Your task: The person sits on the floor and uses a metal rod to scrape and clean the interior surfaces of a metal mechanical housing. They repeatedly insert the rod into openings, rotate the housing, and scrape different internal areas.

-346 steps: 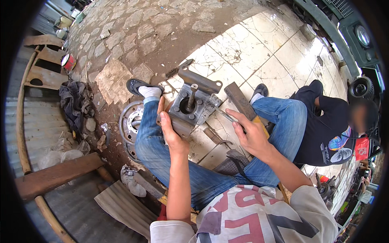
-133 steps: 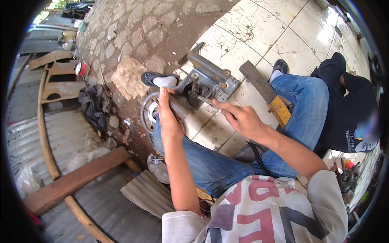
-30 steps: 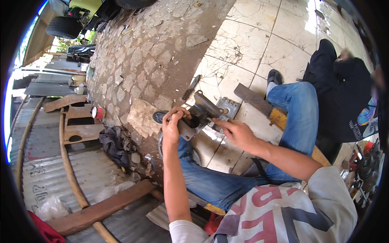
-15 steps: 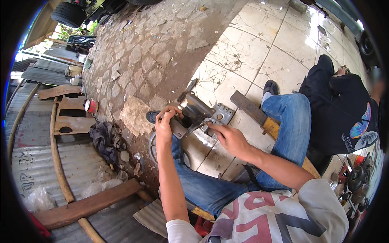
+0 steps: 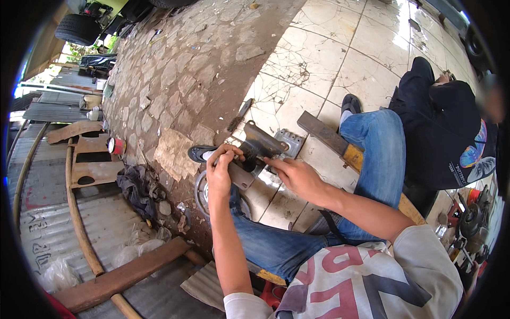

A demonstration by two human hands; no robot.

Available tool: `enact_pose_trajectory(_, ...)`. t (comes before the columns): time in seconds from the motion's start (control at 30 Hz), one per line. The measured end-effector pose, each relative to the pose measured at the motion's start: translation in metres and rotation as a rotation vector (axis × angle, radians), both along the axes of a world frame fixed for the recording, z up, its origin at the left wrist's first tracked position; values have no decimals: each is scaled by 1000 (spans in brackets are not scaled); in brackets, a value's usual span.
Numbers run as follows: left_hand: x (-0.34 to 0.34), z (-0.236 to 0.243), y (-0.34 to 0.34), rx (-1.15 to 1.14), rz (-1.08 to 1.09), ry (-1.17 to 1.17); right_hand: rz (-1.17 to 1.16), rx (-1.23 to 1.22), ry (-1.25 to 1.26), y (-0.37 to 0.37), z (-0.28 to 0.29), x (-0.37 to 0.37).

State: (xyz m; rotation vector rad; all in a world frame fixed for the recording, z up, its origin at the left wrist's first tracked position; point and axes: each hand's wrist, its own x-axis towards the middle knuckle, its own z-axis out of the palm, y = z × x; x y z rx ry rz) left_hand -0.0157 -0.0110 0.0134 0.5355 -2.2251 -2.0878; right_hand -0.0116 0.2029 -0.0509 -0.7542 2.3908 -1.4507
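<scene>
My left hand (image 5: 220,170) is closed on a grey steel bracket assembly (image 5: 262,140), thumb and fingers over its near edge beside a dark opening. My right hand (image 5: 298,179) grips a slim tool (image 5: 265,160), its tip at that opening; the tool is mostly hidden by fingers. A silvery bolted plate (image 5: 292,142) shows behind the bracket. A dark wire brush (image 5: 238,118) lies on the tile edge beyond it. A round steel rim (image 5: 202,194) is below my left hand, beside my leg.
A co-worker (image 5: 441,133) in black sits at right near assorted parts (image 5: 470,223). A steel beam (image 5: 324,133) with yellow section lies by my right leg. At left are corrugated sheets (image 5: 48,228), a plank (image 5: 127,271), dark cloth (image 5: 135,189) and a red can (image 5: 116,146).
Earlier the assembly faced upward with the bolted flange showing; now the bracket is tilted in my left hand. Over the last second my hands shift only slightly, still on tool and bracket.
</scene>
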Motion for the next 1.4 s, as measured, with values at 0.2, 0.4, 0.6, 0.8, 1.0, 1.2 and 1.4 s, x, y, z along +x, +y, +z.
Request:
enact_pose_trajectory(0.2, -3, 5, -7, -6, 8, -31, 8, 46, -7, 4, 2, -4)
enact_pose_trajectory(0.4, -4, 0, -5, 28, 66, -35, 18, -12, 20, 9, -5, -1)
enact_pose_trajectory(0.6, 1, -1, -3, 26, -14, -59, 0, 19, 31, 4, -11, -2)
enact_pose_trajectory(0.8, -2, -4, -4, 41, 98, -61, -16, -14, 40, 7, -10, 2)
enact_pose_trajectory(1.0, 1, -2, 3, 19, 96, -41, -24, -3, -12, 3, -6, 3)
enact_pose_trajectory(1.2, 1, -5, 3, 54, 101, -38, -22, -13, -5, 3, -9, 0)
enact_pose_trajectory(1.4, 1, -3, 1, 45, 95, -13, -6, -1, 46, 3, -10, -1)
